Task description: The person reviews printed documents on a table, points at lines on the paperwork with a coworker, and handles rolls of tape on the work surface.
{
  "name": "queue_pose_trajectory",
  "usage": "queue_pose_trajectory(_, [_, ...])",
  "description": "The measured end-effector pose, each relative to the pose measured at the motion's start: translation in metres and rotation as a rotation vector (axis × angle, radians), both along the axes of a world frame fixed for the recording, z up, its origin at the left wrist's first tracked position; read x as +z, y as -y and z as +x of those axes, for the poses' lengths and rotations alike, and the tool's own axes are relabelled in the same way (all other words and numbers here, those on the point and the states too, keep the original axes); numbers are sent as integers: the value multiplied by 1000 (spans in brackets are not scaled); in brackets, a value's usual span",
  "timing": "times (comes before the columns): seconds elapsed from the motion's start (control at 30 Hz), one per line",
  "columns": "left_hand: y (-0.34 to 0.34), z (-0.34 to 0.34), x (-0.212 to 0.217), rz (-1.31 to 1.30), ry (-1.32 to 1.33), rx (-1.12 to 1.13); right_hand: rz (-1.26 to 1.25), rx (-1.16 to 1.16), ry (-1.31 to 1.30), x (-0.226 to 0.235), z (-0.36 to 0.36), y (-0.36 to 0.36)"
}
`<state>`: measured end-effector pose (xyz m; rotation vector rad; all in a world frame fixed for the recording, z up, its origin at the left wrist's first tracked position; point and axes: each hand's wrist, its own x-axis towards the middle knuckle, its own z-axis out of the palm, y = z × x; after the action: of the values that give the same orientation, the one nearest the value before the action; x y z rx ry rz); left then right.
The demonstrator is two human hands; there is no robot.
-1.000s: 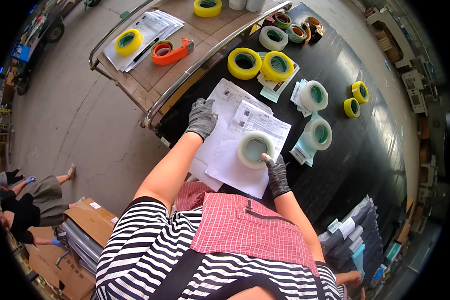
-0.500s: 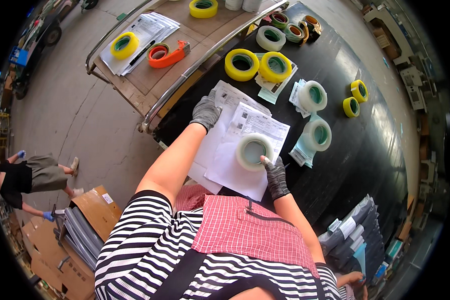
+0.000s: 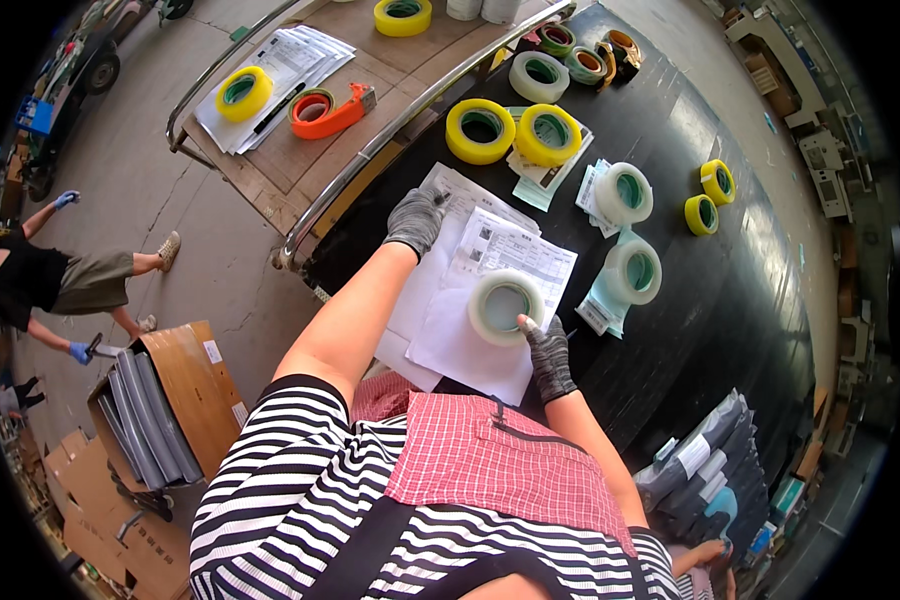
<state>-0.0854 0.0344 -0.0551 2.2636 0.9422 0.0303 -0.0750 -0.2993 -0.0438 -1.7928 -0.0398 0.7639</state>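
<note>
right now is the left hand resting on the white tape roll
No, the left hand lies flat on the paper sheets, while the right hand touches the white tape roll.

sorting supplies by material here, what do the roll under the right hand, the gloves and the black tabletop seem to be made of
The roll looks like clear plastic tape, glossy and milky, with a greenish core. The gloves on the left hand and right hand seem knitted grey fabric, matte, with ribbed cuffs. The black tabletop looks like smooth rubber or plastic sheet with a dull sheen; which one is unclear.
</note>
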Motion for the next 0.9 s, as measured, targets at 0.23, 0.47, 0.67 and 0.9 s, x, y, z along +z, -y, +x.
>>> queue_pose_trajectory(0.23, [0,5,-3,54,-51,-35,24,-22,54,-5,2,-4])
queue_pose_trajectory(0.47, [-1,-12,14,-95,170,1,138,25,-22,11,-1,-17])
queue_pose_trajectory(0.67, [10,14,-39,88,98,-42,222,62,-63,-5,0,3])
queue_pose_trajectory(0.9, [19,10,-37,163,347,-27,182,-11,-37,-5,-3,7])
